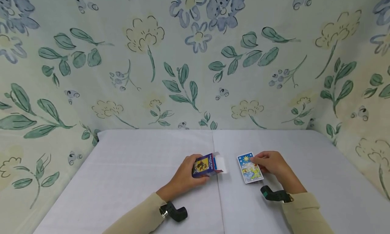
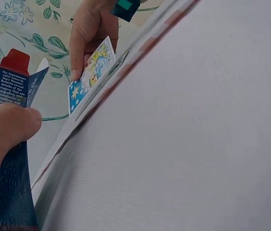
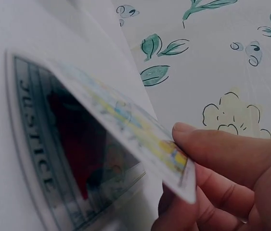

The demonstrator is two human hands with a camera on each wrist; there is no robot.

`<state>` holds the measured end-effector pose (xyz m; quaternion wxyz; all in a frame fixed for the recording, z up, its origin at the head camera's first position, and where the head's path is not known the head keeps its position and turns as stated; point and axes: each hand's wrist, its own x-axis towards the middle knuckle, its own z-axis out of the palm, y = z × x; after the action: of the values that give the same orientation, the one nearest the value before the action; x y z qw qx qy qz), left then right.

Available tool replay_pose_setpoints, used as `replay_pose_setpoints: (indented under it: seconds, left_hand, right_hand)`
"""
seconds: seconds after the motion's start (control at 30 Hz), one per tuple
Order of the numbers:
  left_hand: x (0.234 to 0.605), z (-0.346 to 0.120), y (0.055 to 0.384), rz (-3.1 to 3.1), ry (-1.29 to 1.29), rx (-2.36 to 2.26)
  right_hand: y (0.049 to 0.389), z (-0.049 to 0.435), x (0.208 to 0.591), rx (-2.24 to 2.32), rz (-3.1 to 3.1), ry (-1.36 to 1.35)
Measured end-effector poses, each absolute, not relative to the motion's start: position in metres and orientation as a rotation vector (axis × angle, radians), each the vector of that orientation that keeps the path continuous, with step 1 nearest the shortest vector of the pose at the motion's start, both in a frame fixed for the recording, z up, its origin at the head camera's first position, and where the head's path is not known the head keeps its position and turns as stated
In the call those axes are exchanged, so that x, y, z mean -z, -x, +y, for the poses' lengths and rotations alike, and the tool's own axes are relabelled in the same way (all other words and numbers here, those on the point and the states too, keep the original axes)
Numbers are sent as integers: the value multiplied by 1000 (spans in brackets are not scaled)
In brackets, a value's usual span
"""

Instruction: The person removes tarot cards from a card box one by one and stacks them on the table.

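My left hand (image 1: 184, 174) grips a blue card box (image 1: 201, 166) with a picture on its face. The box's end flap stands open toward the right, and printed text shows on its side in the left wrist view. My right hand (image 1: 272, 163) pinches a tarot card (image 1: 250, 173) with a yellow star on blue, thumb on top and fingers beneath. In the right wrist view this card is tilted over a second card (image 3: 80, 139) marked "JUSTICE". Whether the right hand also touches that lower card, I cannot tell.
A white cloth covers the table (image 1: 137, 173), with a crease running front to back near the middle. Floral fabric (image 1: 195, 75) hangs behind and at both sides. A dark camera mount sits on each wrist, over beige sleeves.
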<state>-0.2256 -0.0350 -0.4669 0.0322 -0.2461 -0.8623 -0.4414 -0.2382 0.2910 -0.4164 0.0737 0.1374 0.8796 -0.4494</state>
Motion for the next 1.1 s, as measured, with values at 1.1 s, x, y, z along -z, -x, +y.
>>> replay_pose_setpoints:
  seconds: [1.1]
  left_hand:
    - [465, -34, 224, -2675, 738, 1364]
  right_hand:
    - [235, 284, 422, 1146, 2808, -404]
